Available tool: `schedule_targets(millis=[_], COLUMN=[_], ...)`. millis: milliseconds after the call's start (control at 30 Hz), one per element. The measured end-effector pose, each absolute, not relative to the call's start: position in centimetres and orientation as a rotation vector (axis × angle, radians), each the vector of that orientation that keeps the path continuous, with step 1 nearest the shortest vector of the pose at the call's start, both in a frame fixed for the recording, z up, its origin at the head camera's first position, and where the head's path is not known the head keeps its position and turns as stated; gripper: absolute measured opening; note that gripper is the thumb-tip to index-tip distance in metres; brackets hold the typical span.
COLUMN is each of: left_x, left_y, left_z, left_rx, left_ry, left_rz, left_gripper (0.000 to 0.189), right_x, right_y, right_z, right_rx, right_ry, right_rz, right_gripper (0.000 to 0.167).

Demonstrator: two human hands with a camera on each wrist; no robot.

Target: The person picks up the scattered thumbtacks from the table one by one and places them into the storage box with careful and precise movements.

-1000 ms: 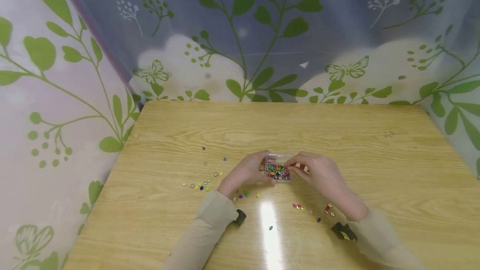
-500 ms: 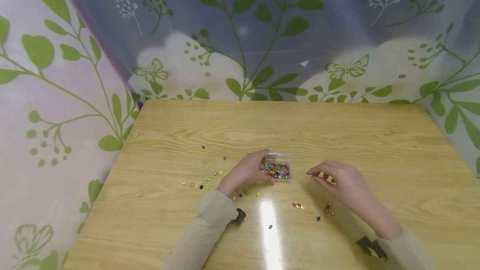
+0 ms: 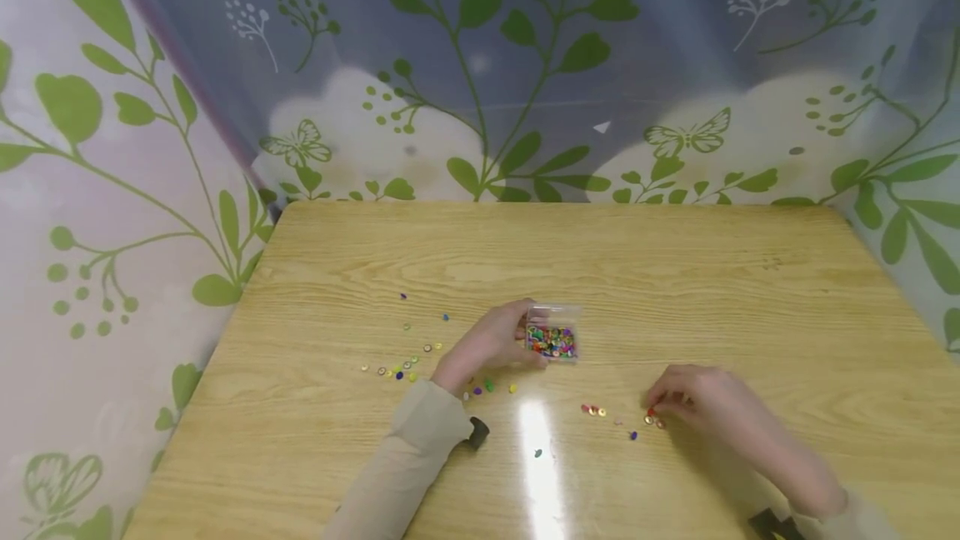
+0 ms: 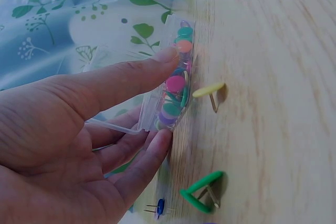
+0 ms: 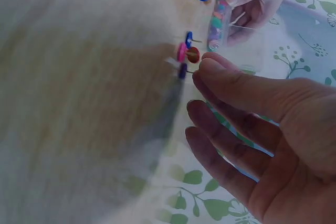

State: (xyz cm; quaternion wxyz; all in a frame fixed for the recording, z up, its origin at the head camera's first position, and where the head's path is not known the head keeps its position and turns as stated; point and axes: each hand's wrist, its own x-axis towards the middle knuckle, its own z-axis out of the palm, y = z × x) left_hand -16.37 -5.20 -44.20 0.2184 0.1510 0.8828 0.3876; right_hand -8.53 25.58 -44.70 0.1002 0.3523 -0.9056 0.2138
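Observation:
My left hand (image 3: 491, 344) grips the left side of a small clear plastic box (image 3: 551, 357), its lid raised. In the left wrist view the thumb presses on the box's side, with colourful thumbtacks (image 4: 175, 83) behind the clear wall. My right hand (image 3: 708, 402) is over the table to the right, fingertips right at a small group of thumbtacks (image 3: 649, 420). In the right wrist view its thumb and index finger come close together beside a red thumbtack (image 5: 193, 54), other fingers loosely bent. Beside it are pink and dark blue thumbtacks.
On the wooden table (image 3: 420, 257), loose thumbtacks lie left of the box, among them a yellow thumbtack (image 4: 209, 90) and a green thumbtack (image 4: 202, 191). More pink and gold thumbtacks (image 3: 593, 411) lie between the hands. A leaf-patterned curtain (image 3: 480, 107) hangs behind the table.
My right hand has left the box, moving right and toward me to the loose red thumbtacks. My left hand keeps holding the box in place.

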Motion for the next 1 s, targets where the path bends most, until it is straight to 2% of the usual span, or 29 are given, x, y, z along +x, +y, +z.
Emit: schedule_targets(millis=[467, 667, 1000], left_x=[-16.3, -16.4, -16.5], left_y=[-5.2, -5.3, -5.3], left_z=[-44.1, -44.1, -44.3], left_rx=[0.429, 0.412, 0.453], left_ry=[2.443, 2.448, 2.438], left_rz=[1.074, 1.074, 1.08], left_gripper=[0.075, 0.076, 0.066], right_x=[-9.3, -10.8, -12.5], right_y=[24.6, 22.1, 18.1], right_z=[-44.5, -43.6, -42.6], right_rx=[0.967, 0.947, 0.934], right_ry=[-2.664, -2.685, -2.667], right_rz=[0.556, 0.551, 0.57], right_gripper=[0.027, 0.019, 0.02])
